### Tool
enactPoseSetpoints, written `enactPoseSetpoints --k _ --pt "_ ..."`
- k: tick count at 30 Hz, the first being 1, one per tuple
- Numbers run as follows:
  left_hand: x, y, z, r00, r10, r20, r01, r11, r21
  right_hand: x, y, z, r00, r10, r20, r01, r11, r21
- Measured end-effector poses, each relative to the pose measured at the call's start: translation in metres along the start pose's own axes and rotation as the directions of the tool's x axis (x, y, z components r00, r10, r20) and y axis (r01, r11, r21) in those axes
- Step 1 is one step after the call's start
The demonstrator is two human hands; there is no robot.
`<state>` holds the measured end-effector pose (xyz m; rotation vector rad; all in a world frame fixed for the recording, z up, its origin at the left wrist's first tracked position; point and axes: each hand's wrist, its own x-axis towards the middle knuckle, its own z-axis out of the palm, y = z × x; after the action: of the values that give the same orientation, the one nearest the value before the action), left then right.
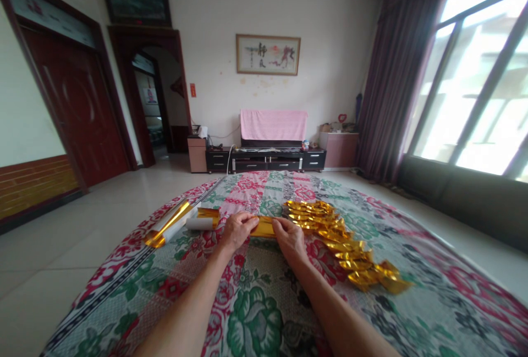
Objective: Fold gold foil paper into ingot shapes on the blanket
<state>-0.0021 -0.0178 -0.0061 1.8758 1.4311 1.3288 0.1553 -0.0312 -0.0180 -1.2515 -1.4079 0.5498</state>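
A strip of gold foil paper (pixel 264 228) stretches between my two hands, low over the flowered cloth. My left hand (pixel 239 230) pinches its left end with thumb and fingers. At the right end, my right hand (pixel 291 240) is closed on the same piece. Beside my right hand lie rows of folded gold foil pieces (pixel 350 247), shaped like ingots. Left of my left hand are a curled gold sheet with a white back (pixel 203 222) and loosely rolled gold sheets (pixel 171 226).
The flowered cloth (pixel 256 313) covers a round table in front of me. Farther off stand a low black TV cabinet (pixel 268 164) and a screen draped with a pink cloth (pixel 273 125). Dark curtains (pixel 379 71) and a window are on the right, a red door (pixel 76 101) on the left.
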Motion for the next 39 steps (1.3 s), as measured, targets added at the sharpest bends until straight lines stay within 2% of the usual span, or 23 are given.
enactPoseSetpoints --k 3,6,11,13,17,20,29,35,39 --pt "-0.001 -0.001 -0.001 1.000 0.019 -0.001 -0.019 1.000 0.019 -0.001 -0.003 -0.001 1.000 0.005 -0.007 -0.005 0.999 -0.036" --pt "-0.001 -0.001 -0.001 0.999 0.043 -0.007 -0.042 0.994 0.104 -0.003 -0.006 -0.001 1.000 -0.022 -0.009 0.020 0.988 -0.152" --pt "-0.001 -0.004 0.003 1.000 0.008 -0.017 -0.002 0.941 0.337 -0.005 -0.007 0.001 0.978 -0.174 0.116 0.208 0.867 -0.453" --pt "-0.001 -0.006 0.006 1.000 0.016 -0.006 -0.012 0.910 0.414 -0.005 -0.009 0.001 0.974 -0.164 0.157 0.223 0.810 -0.542" --pt "-0.001 -0.009 0.010 0.999 0.042 0.030 -0.052 0.862 0.504 -0.004 -0.016 0.001 0.979 -0.057 0.194 0.173 0.733 -0.658" --pt "-0.001 -0.010 0.012 0.998 0.049 0.036 -0.061 0.840 0.539 -0.005 -0.020 0.002 0.976 0.004 0.217 0.152 0.701 -0.697" --pt "-0.005 -0.006 0.015 0.996 0.078 0.051 -0.093 0.788 0.609 -0.008 -0.023 0.005 0.970 0.049 0.239 0.152 0.643 -0.751" --pt "-0.007 -0.006 0.014 0.994 0.095 0.047 -0.105 0.822 0.560 -0.008 -0.019 0.006 0.976 0.011 0.217 0.157 0.653 -0.741" --pt "-0.006 -0.008 0.013 0.991 0.114 0.074 -0.135 0.843 0.521 -0.007 -0.019 0.006 0.970 0.006 0.244 0.178 0.664 -0.726"
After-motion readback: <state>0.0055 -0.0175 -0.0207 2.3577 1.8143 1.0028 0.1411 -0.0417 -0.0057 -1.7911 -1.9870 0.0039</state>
